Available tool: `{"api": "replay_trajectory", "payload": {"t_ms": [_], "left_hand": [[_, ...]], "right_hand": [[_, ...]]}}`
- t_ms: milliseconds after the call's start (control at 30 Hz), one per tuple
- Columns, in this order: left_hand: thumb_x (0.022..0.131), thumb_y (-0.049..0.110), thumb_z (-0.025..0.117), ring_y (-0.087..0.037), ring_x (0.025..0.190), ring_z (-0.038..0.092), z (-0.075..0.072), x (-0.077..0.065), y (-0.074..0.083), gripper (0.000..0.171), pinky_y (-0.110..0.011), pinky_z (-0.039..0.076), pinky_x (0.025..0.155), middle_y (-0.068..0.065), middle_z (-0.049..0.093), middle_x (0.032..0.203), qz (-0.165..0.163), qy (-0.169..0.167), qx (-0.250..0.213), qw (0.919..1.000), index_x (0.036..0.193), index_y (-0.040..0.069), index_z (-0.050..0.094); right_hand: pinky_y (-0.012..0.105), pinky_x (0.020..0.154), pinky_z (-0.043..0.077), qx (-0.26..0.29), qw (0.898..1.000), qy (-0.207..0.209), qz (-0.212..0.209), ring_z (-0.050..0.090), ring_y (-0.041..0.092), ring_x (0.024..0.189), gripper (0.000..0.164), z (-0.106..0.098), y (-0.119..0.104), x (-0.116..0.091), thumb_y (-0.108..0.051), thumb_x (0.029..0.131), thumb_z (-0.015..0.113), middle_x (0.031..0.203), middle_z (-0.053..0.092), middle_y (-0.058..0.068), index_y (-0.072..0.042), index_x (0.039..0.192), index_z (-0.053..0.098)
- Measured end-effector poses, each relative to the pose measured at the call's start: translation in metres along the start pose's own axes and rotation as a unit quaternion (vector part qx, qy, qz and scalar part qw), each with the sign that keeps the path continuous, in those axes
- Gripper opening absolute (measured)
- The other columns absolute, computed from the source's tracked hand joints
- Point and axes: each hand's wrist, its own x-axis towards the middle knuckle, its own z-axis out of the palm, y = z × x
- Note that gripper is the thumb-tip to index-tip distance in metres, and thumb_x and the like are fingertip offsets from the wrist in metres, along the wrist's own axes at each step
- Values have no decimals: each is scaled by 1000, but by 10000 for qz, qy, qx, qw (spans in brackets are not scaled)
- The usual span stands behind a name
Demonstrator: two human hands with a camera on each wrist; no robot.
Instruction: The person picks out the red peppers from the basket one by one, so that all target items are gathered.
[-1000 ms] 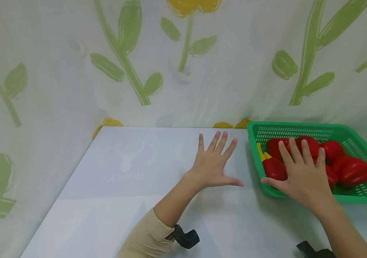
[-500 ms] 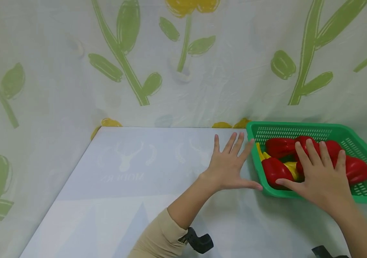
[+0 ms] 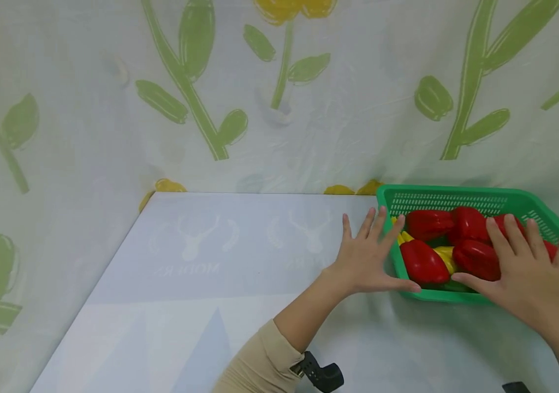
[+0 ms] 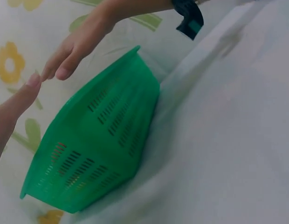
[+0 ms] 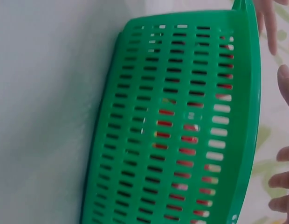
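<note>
"What stood on the white table?"

"A green basket, toward the right; it looked light, slightly flexible, best lifted by its rim."

"And the hands?"

"The left hand was near its left end, the right hand above it, fingers spread, gripping nothing."

"The red peppers?"

"Inside, seemingly slippery, best held round the middle."
</note>
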Motion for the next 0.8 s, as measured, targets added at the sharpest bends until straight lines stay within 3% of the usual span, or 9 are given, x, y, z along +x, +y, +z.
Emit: {"api": "replay_trajectory", "payload": {"t_ms": [233,500,733,800], "left_hand": [[70,85,43,-21,146,-7,9,6,13,113,-62,6,112,-2,-11,159,-207,-158,-515,9983,148,28,-18],[72,84,43,-24,147,-1,15,5,27,112,-65,9,110,-5,1,160,-606,99,-1026,9928,151,25,-9],[74,80,45,-19,147,3,21,5,37,108,-61,11,113,-3,4,160,-1024,349,-1826,9772,152,24,-7],[75,78,47,-17,147,4,21,5,38,107,-58,13,113,-2,6,160,-1101,459,-2069,9711,152,25,-6]], "right_hand": [[65,102,-21,61,9993,-209,291,-10,48,139,118,6,19,-5,-75,71,57,148,11,35,0,149,10],[67,101,-21,302,9970,-406,579,-15,51,137,119,7,34,-13,-74,73,56,148,-1,36,1,149,2],[64,109,-5,885,9927,426,699,-3,57,136,125,14,52,-25,-81,69,54,143,11,43,7,147,12],[64,111,6,918,9889,1004,590,13,56,135,127,22,64,-27,-88,66,44,143,20,42,7,146,19]]}}
